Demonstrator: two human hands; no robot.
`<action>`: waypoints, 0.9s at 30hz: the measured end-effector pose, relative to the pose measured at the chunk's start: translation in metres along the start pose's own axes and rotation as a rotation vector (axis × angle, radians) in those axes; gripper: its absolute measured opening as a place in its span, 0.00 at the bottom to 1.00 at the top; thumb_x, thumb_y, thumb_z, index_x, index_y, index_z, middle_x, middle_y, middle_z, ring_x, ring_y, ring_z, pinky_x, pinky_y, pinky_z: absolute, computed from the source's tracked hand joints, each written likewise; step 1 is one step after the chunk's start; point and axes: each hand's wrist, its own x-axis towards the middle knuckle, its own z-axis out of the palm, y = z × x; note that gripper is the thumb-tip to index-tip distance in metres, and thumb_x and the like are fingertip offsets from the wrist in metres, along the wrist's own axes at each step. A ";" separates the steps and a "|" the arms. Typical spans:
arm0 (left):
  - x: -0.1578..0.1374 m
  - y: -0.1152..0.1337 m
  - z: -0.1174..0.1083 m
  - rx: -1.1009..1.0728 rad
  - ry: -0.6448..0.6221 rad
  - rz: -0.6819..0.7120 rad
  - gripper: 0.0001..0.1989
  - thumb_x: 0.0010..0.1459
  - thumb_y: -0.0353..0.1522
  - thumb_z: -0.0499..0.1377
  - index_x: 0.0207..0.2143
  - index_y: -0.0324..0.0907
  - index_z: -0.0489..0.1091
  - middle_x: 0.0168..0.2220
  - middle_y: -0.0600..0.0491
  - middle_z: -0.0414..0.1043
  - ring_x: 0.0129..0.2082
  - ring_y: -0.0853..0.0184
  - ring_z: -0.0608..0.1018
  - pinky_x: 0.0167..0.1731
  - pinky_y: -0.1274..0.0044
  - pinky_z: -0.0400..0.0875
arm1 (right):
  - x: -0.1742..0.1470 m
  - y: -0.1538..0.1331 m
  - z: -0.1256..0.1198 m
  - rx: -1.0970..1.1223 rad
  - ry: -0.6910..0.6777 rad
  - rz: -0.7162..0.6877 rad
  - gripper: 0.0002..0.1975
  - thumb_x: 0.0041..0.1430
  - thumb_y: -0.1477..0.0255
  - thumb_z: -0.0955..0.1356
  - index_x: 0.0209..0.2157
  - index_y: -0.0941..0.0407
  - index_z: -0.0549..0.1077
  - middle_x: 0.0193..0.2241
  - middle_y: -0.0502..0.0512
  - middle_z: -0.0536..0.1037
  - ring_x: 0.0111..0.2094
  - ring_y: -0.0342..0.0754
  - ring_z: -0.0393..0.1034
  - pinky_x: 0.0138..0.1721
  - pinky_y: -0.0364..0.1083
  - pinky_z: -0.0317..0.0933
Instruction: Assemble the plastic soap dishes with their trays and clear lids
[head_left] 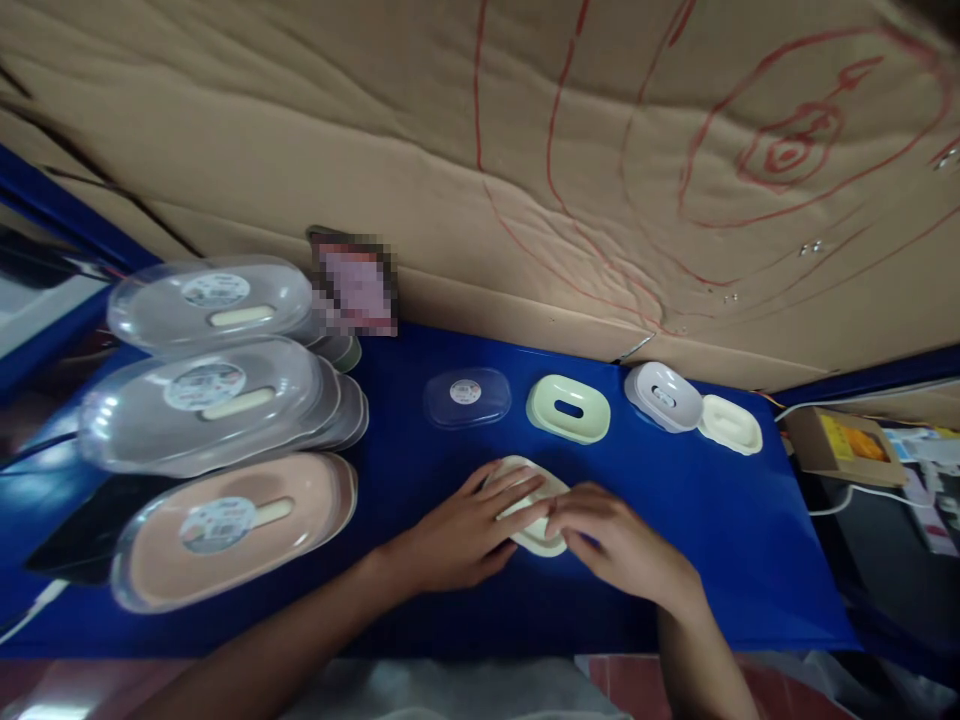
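Note:
A cream oval plastic dish (551, 543) lies on the blue table in front of me, partly covered by both hands. My left hand (469, 535) grips it from the left, its fingers stretched across the top and its thumb along the near side. At the dish's right end, my right hand (619, 540) has its fingers curled and pressed together over the rim. Whatever is between those fingertips is hidden. Just beyond the hands sit a light green oval dish (592, 422) with a slot in its bottom and a clear lid (466, 410) with a round label.
Stacked oval boxes with clear lids fill the left side: grey (262, 318), another grey (292, 405) and peach (307, 485). A white dish (679, 400) touches a cream tray (731, 425) at the back right. Cardboard (450, 130) walls the back; a black device (97, 530) lies left.

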 end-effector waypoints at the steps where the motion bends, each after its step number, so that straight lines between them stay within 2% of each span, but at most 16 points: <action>1: 0.000 -0.001 0.000 0.000 0.009 -0.018 0.28 0.69 0.33 0.61 0.70 0.45 0.65 0.70 0.44 0.69 0.72 0.56 0.68 0.73 0.57 0.59 | 0.004 0.006 0.000 -0.057 0.105 0.026 0.12 0.76 0.73 0.64 0.51 0.49 0.78 0.52 0.55 0.83 0.55 0.51 0.77 0.58 0.52 0.69; 3: -0.001 -0.005 -0.001 0.032 0.037 -0.070 0.22 0.71 0.35 0.61 0.65 0.45 0.70 0.64 0.45 0.75 0.68 0.55 0.73 0.71 0.57 0.62 | 0.010 0.024 0.000 -0.257 0.303 0.148 0.16 0.77 0.70 0.64 0.61 0.51 0.74 0.60 0.61 0.79 0.62 0.57 0.73 0.65 0.60 0.63; 5: -0.003 -0.010 -0.002 0.079 0.066 -0.141 0.22 0.70 0.35 0.63 0.64 0.45 0.70 0.63 0.44 0.75 0.64 0.53 0.75 0.66 0.57 0.68 | 0.014 0.044 0.001 -0.414 0.391 0.232 0.19 0.77 0.68 0.64 0.65 0.52 0.72 0.59 0.62 0.80 0.63 0.60 0.72 0.68 0.64 0.58; 7: -0.004 -0.014 -0.003 0.102 0.095 -0.205 0.28 0.68 0.35 0.66 0.67 0.45 0.67 0.65 0.41 0.72 0.64 0.51 0.76 0.63 0.58 0.72 | 0.016 0.055 0.003 -0.440 0.400 0.211 0.17 0.77 0.68 0.65 0.62 0.51 0.75 0.54 0.59 0.83 0.58 0.58 0.75 0.65 0.62 0.60; 10: -0.006 -0.016 0.000 0.117 0.189 -0.250 0.36 0.66 0.38 0.69 0.71 0.44 0.62 0.70 0.36 0.65 0.66 0.47 0.73 0.61 0.58 0.74 | 0.019 0.046 0.010 -0.363 0.427 0.115 0.14 0.77 0.69 0.66 0.58 0.51 0.77 0.49 0.57 0.85 0.53 0.55 0.77 0.59 0.58 0.65; 13: -0.005 -0.017 0.002 0.175 0.277 -0.263 0.38 0.65 0.40 0.69 0.73 0.46 0.60 0.73 0.33 0.60 0.69 0.45 0.70 0.63 0.56 0.73 | 0.022 0.020 0.019 -0.296 0.339 0.016 0.13 0.77 0.71 0.66 0.58 0.51 0.76 0.49 0.56 0.84 0.52 0.53 0.77 0.60 0.57 0.64; 17: -0.003 -0.019 0.002 0.241 0.207 -0.213 0.26 0.69 0.39 0.66 0.66 0.45 0.69 0.70 0.40 0.67 0.70 0.48 0.70 0.68 0.56 0.69 | 0.025 -0.001 0.029 -0.310 0.128 -0.082 0.12 0.77 0.72 0.65 0.57 0.51 0.75 0.52 0.56 0.83 0.57 0.51 0.76 0.68 0.60 0.57; 21: -0.001 -0.020 0.002 0.265 0.150 -0.204 0.23 0.70 0.38 0.64 0.64 0.42 0.71 0.70 0.44 0.69 0.72 0.50 0.69 0.68 0.58 0.70 | 0.026 0.001 0.032 -0.384 0.161 -0.110 0.11 0.77 0.73 0.65 0.57 0.52 0.74 0.55 0.56 0.82 0.61 0.51 0.73 0.71 0.59 0.56; 27: 0.000 -0.018 0.004 0.308 0.176 -0.209 0.22 0.72 0.39 0.62 0.65 0.42 0.71 0.71 0.45 0.68 0.72 0.51 0.68 0.69 0.60 0.68 | 0.030 0.005 0.044 -0.539 0.228 -0.170 0.13 0.73 0.78 0.66 0.56 0.57 0.76 0.55 0.61 0.82 0.59 0.55 0.75 0.66 0.59 0.66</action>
